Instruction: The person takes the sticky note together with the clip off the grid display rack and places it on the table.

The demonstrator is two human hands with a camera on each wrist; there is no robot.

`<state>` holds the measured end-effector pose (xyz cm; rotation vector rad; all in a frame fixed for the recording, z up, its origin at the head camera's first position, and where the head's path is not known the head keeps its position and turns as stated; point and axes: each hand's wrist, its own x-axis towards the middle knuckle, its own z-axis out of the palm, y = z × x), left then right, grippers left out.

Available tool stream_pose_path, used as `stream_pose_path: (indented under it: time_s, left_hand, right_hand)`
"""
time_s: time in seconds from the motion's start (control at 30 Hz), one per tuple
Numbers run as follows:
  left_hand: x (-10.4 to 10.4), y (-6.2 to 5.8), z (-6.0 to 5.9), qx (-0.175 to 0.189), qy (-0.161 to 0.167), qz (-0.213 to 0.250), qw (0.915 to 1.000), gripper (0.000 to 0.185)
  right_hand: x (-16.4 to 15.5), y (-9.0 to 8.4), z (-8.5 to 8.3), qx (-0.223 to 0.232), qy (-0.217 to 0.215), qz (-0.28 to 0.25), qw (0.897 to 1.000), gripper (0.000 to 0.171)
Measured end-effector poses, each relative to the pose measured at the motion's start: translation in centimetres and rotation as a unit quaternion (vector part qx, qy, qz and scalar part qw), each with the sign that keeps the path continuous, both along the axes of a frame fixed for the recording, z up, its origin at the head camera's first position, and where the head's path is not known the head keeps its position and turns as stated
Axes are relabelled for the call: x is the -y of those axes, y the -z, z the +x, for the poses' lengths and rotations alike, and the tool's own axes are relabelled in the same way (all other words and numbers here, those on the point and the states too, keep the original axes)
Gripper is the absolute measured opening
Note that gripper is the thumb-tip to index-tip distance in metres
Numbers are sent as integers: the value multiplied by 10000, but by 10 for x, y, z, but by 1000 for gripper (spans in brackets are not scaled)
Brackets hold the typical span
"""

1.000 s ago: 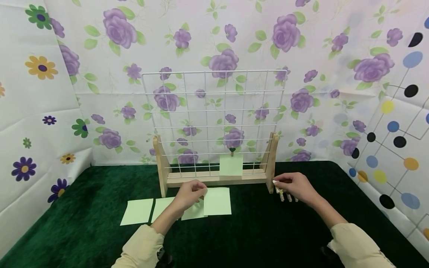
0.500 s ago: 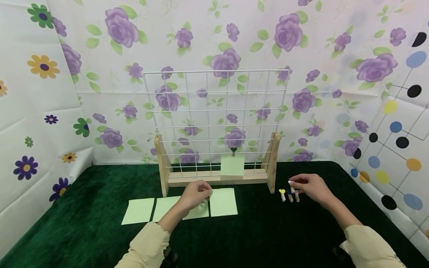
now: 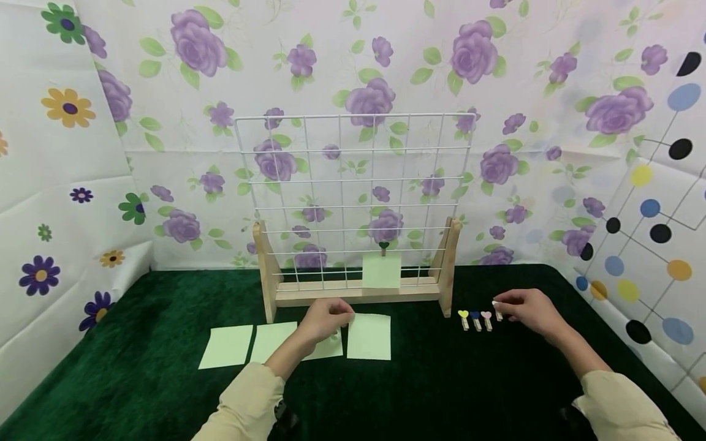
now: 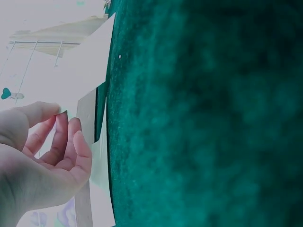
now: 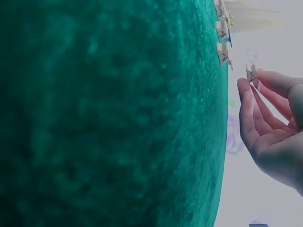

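While one note hangs on the rack, the rest of the work lies on the table.

Progress, done: one green note (image 3: 381, 271) is clipped to the wire grid (image 3: 353, 177) by a dark heart clip (image 3: 383, 247), low and right of centre.
Progress, left: judging by the layout, four notes and four clips remain unhung.
Notes on table: four lie in a row on the green cloth (image 3: 441, 380) before the wooden stand (image 3: 353, 293); the rightmost note (image 3: 369, 336) sits slightly apart.
Left hand (image 3: 325, 320): fingers curled, pinching the edge of the third note (image 3: 329, 346); the left wrist view shows thumb and fingertips (image 4: 75, 130) closed on paper.
Right hand (image 3: 528, 309): thumb and forefinger pinch a small pale clip (image 3: 498, 312), other fingers loosely bent.
Spare clips: three heart clips (image 3: 475, 320) lie side by side, just left of the right hand, near the stand's right foot.
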<state>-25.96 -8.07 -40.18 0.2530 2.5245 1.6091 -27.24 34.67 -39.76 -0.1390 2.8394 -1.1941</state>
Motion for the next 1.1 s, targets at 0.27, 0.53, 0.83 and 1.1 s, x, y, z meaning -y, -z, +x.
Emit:
stream_pose_path:
  time_s: [0.27,0.53,0.83,1.1]
  left_hand:
    - [0,0,-5,-114,-50,-380,9992,10]
    - [0,1,-10,-473,113,-798,9956,8]
    - [0,0,-10,-536,15,-807,9953,8]
    - [3,3,-10,-420,-23,-725,9965,10]
  right_hand:
    - [-8,4,-2,336,-30,81,9994,41]
    - [-8,4,0,483,-130,192,9986,33]
    - [-7,3,1,462,-247,226,9984,31]
    - [-6,4,1,443,-263,248,9984,30]
